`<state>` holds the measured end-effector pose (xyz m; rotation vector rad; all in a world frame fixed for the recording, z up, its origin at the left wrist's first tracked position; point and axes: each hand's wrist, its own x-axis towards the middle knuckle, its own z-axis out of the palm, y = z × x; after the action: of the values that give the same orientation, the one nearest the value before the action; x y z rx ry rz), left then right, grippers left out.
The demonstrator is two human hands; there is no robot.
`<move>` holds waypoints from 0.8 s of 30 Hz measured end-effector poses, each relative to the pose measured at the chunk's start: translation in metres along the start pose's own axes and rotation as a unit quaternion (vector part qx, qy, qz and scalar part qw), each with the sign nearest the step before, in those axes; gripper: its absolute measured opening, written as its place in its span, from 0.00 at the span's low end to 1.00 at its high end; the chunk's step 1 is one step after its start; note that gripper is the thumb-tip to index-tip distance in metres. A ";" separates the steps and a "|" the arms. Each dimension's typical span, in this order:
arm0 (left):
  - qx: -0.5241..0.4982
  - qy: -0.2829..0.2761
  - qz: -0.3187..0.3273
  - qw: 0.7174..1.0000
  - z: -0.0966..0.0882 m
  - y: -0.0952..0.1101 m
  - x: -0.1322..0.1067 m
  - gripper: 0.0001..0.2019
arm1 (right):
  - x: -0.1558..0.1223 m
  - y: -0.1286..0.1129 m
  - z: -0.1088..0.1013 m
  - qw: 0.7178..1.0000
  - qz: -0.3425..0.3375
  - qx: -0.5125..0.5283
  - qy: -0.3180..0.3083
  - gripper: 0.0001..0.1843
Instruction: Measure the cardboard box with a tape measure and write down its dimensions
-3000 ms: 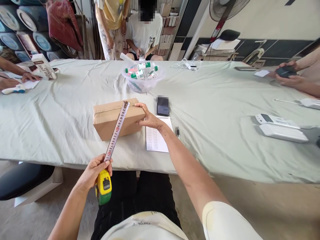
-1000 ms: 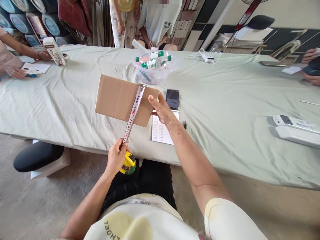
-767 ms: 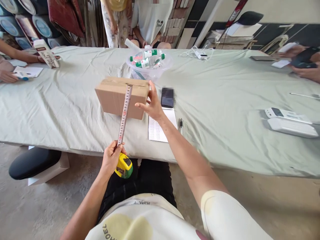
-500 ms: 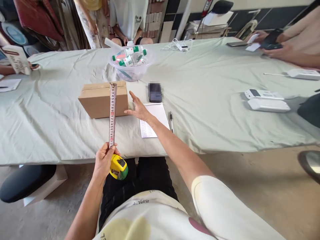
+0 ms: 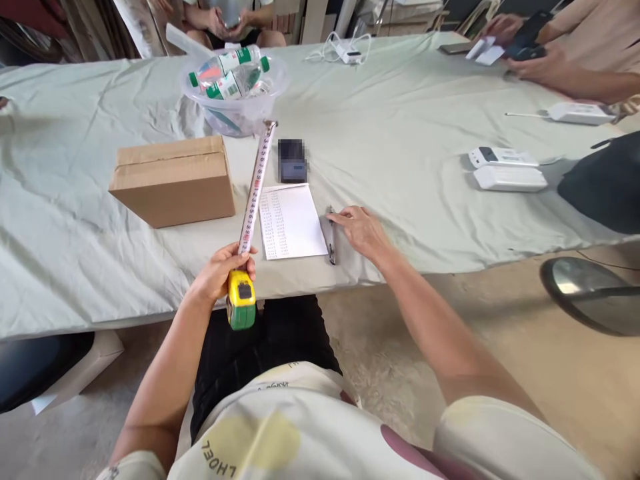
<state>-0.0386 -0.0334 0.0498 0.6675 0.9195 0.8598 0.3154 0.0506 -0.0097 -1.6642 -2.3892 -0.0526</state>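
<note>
My left hand (image 5: 226, 270) is closed around a yellow and green tape measure (image 5: 241, 300), gripping it where the blade comes out. Its extended blade (image 5: 256, 183) rises at a slant above the table, between a closed cardboard box (image 5: 183, 197) and a sheet of paper (image 5: 295, 223) with columns of small figures. Right of the paper lies a pen (image 5: 332, 248). The fingertips of my right hand (image 5: 363, 230) are pinched at the pen's far end, with the index finger reaching across it. A dark device (image 5: 293, 160), partly blurred out, sits just beyond the paper.
A clear plastic basin (image 5: 235, 117) with bottles stands behind the box. White devices (image 5: 510, 179) and a black bag (image 5: 603, 183) are on the right. Another person's hands (image 5: 535, 63) hold things at the far right; a seated person's hands (image 5: 227, 25) show across the cloth-covered table (image 5: 400, 167).
My right hand has left the side of the box and moved right to the pen. The tape measure has swung from in front of the box to its right. The view has shifted.
</note>
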 end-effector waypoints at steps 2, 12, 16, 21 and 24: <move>-0.002 -0.028 -0.034 0.999 0.003 0.005 0.016 0.16 | -0.014 0.006 -0.003 0.999 -0.031 -0.024 -0.001 0.23; -0.010 -0.042 -0.169 0.985 0.016 -0.014 0.016 0.19 | -0.064 0.010 -0.003 0.986 0.006 0.069 0.152 0.07; -0.004 -0.034 -0.155 0.987 0.017 -0.017 0.013 0.20 | -0.067 -0.057 0.005 0.914 0.118 0.287 0.261 0.07; 0.015 -0.054 -0.144 0.988 0.015 -0.018 0.015 0.17 | -0.048 -0.141 0.007 0.843 0.167 0.451 0.242 0.07; 0.029 -0.074 -0.140 0.987 0.014 -0.019 0.017 0.13 | -0.038 -0.158 0.006 0.843 0.151 0.491 0.163 0.03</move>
<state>-0.0140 -0.0298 0.0343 0.6258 0.8807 0.5286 0.1796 -0.0394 -0.0079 -1.3062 -1.4225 0.7452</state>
